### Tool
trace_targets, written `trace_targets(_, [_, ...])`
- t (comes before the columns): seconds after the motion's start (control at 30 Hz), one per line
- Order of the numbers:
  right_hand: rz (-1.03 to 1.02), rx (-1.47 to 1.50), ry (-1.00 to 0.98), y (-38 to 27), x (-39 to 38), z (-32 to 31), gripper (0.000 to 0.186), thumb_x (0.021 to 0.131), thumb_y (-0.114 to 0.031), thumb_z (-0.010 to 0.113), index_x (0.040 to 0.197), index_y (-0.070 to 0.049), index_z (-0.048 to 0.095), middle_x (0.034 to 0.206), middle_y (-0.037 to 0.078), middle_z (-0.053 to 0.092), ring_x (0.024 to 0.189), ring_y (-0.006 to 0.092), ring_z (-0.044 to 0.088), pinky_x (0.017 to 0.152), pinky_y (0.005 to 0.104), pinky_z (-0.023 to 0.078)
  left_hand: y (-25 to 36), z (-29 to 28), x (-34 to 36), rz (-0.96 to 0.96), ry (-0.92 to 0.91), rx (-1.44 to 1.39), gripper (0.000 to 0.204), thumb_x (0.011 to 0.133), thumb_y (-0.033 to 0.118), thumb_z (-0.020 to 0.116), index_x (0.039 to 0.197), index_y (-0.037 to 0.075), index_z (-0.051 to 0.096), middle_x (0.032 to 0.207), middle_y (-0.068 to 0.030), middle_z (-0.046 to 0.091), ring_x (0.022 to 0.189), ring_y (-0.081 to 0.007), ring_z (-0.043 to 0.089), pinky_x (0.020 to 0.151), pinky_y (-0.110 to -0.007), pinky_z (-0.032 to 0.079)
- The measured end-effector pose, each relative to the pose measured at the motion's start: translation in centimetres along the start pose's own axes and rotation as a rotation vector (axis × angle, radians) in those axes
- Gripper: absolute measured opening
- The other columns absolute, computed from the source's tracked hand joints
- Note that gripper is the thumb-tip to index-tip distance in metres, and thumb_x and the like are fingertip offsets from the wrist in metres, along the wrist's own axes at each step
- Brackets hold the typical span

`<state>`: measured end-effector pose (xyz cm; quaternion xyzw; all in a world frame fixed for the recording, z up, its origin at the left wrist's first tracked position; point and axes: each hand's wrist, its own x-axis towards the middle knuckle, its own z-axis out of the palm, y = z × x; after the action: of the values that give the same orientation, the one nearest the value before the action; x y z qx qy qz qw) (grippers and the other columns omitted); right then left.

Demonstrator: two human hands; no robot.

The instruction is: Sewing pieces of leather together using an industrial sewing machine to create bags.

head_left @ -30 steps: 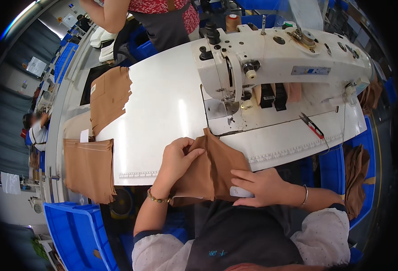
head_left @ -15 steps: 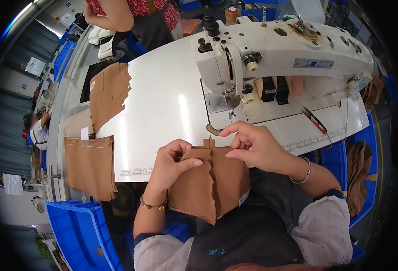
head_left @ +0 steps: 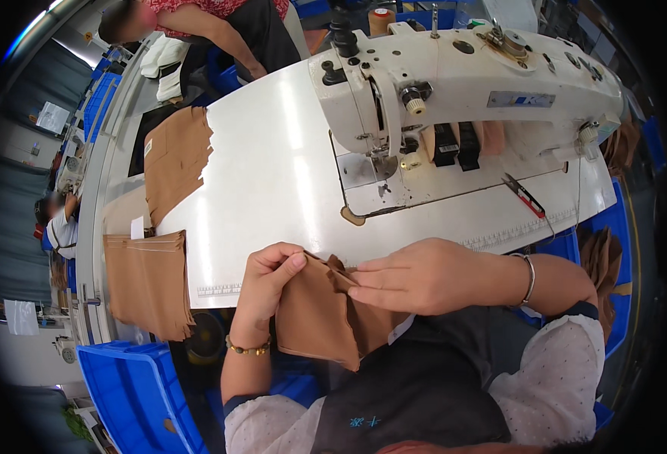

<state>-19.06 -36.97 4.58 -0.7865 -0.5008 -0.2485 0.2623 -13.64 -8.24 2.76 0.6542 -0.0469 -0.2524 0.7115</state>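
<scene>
A folded brown fabric piece (head_left: 314, 318) with a seam down its middle hangs between my hands at the table's front edge. My left hand (head_left: 271, 271) pinches its upper left corner between thumb and fingers. At the upper right, my right hand (head_left: 413, 276) has its fingers nearly straight and pressed together on the cloth, whose top edge is bunched beside them. The right thumb is mostly hidden. Beyond my hands stands a white sewing machine (head_left: 454, 83), its needle area apart from the fabric.
Brown fabric stacks (head_left: 148, 276) and more brown panels (head_left: 176, 163) lie at the left. Red-handled thread snips (head_left: 526, 198) rest right of the needle plate. A blue bin (head_left: 133, 393) stands lower left. Another person (head_left: 220, 30) leans in behind the table.
My right hand has moved from a raised pinch at the top edge to lie flatter against the cloth, folding its top. The person behind has bent toward the table.
</scene>
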Motion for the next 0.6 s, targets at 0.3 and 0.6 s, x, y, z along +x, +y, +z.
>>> trace_targets(0.3, [-0.342,-0.419,0.374,2.1,6.6,5.5,0.018,0.064,-0.020,0.062,0.065,-0.002,0.063,0.073,0.006,0.056,0.069,0.0218,0.057,0.061,0.0312,0.046,12.0,-3.4,4.1,0.137,-0.089,0.846,0.013,0.091,0.010,0.075,0.093,-0.003,0.077,0.086,-0.0062,0.075,0.077,-0.0113,0.067,0.072,-0.028,0.054])
trace_targets(0.6, [-0.057,-0.434,-0.081,5.7,-2.6,5.9,0.013,0.063,-0.018,0.065,0.062,-0.006,0.061,0.062,0.004,0.052,0.057,0.0189,0.055,0.050,0.0324,0.044,3.3,6.1,17.2,0.421,-0.309,1.185,0.011,0.081,0.007,0.081,0.090,0.001,0.076,0.087,-0.0066,0.076,0.082,-0.0159,0.072,0.072,-0.030,0.055])
